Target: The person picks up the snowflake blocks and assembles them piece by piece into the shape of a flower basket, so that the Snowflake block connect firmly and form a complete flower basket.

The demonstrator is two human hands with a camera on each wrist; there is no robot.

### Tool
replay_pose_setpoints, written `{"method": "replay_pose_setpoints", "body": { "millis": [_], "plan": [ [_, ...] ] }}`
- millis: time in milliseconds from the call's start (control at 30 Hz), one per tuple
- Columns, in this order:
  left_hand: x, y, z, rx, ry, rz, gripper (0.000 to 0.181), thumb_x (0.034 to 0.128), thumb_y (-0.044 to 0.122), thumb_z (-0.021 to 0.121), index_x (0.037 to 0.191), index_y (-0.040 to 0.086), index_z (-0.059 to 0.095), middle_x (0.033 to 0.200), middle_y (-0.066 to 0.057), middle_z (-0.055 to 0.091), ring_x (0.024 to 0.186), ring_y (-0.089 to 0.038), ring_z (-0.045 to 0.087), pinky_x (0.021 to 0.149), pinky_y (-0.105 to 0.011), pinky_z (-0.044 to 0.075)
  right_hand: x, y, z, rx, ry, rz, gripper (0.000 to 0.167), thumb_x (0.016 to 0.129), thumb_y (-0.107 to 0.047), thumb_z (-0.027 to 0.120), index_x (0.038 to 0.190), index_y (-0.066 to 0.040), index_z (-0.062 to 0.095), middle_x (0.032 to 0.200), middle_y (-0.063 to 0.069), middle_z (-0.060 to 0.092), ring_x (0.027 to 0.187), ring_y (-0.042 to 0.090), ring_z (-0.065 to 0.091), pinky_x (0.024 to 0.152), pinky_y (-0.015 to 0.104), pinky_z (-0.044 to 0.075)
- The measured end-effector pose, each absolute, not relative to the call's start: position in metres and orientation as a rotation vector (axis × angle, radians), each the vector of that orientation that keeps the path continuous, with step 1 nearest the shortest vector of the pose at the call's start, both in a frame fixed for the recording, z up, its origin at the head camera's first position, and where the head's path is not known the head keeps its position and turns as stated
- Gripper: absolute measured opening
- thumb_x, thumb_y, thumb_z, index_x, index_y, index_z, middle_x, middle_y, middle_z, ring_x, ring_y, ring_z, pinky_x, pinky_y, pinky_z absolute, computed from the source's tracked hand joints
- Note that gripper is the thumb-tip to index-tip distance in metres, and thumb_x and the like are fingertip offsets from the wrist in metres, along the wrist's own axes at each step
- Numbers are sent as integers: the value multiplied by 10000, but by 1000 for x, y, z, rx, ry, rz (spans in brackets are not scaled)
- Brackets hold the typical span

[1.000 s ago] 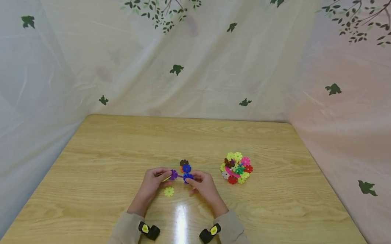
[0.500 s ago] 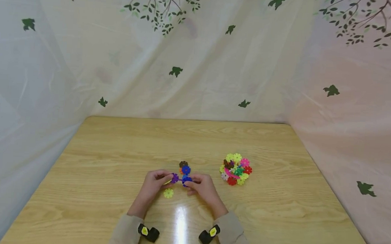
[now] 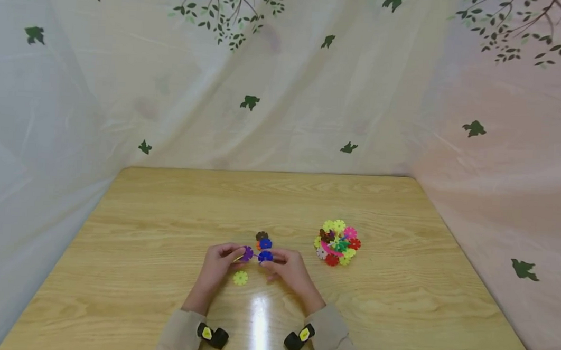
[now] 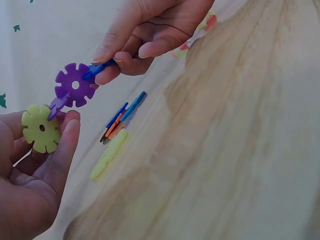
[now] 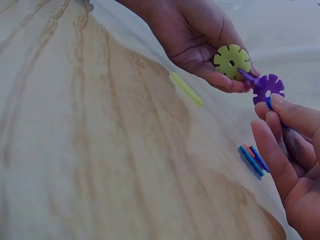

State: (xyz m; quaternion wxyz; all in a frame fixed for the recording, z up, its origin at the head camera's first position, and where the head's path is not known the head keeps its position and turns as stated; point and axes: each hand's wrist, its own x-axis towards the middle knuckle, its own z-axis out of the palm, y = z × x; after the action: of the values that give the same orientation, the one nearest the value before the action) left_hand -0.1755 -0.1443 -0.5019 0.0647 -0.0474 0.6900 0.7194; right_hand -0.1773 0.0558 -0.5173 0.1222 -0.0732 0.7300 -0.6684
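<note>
My left hand (image 3: 220, 259) holds a chain of toothed plastic discs by its yellow disc (image 4: 41, 128). In the left wrist view, a purple disc (image 4: 58, 106) seen edge-on is joined to the yellow one, and another purple disc (image 4: 75, 85) faces the camera beyond it. With thumb and fingers, my right hand (image 3: 289, 268) pinches a blue disc (image 3: 265, 256). The blue disc meets the edge of the facing purple disc; how deep it sits in the slot I cannot tell. Fingers cover part of the blue disc.
A loose yellow disc (image 3: 240, 277) lies on the table (image 3: 164, 211) near my left hand. Just beyond the hands are brown (image 3: 261, 236), blue (image 3: 265, 243) and orange discs. A pile of mixed coloured discs (image 3: 338, 243) sits to the right. Printed curtains surround the table's sides and back.
My right hand has shifted slightly left with the blue disc, a little closer to the left hand. Both hands keep their hold. The head view has shifted slightly.
</note>
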Motion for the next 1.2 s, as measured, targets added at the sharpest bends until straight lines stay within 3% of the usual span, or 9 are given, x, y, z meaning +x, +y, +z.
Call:
{"method": "replay_pose_setpoints", "body": {
  "millis": [167,367,500,667,833,967,1200],
  "plan": [
    [-175,-146,-500,-169,2058,2174,218,939,23,594,1090,-121,658,967,-112,687,783,-126,682,742,-271,612,-177,55,-513,-229,2164,-1906,462,852,-93,723,1299,-72,607,932,158,706,596,132,648,601,340,615],
    [-175,-147,-502,-155,2001,2200,230,936,24,597,1104,-125,644,971,-109,674,774,-141,693,742,-275,612,-176,55,-511,-239,2175,-1930,460,853,-83,723,1298,-76,608,828,65,678,572,126,621,580,334,610],
    [-176,-148,-505,-124,1938,2229,246,930,13,599,1113,-150,621,944,-77,659,771,-148,695,748,-289,613,-177,56,-511,-244,2169,-1953,453,856,-84,721,1295,-71,610,821,113,668,584,135,619,581,345,611],
    [-178,-157,-505,-148,1937,2279,227,929,28,609,1085,-135,633,917,-25,663,789,-117,682,752,-284,613,-177,54,-515,-250,2203,-1904,495,842,-43,720,1316,-44,576,952,190,704,695,125,654,599,317,612],
    [-180,-171,-503,-267,1957,2375,182,930,34,609,1066,-69,671,882,45,693,803,-82,685,738,-262,612,-171,43,-516,-406,2409,-1632,336,829,-59,736,1155,-3,675,930,128,722,763,58,620,645,186,563],
    [-183,-178,-502,-322,1943,2433,114,929,38,615,992,28,709,842,81,706,798,-65,684,757,-260,609,-166,30,-514,-548,2501,-1466,295,800,-88,769,1079,-9,714,860,54,693,735,18,570,664,153,517],
    [-183,-180,-502,-368,1902,2494,219,909,19,637,807,198,712,792,105,711,764,-39,666,752,-244,605,-162,19,-509,-685,2725,-1153,298,765,-196,804,1047,-129,731,805,-63,624,702,-21,496,647,140,436]
  ]
}}
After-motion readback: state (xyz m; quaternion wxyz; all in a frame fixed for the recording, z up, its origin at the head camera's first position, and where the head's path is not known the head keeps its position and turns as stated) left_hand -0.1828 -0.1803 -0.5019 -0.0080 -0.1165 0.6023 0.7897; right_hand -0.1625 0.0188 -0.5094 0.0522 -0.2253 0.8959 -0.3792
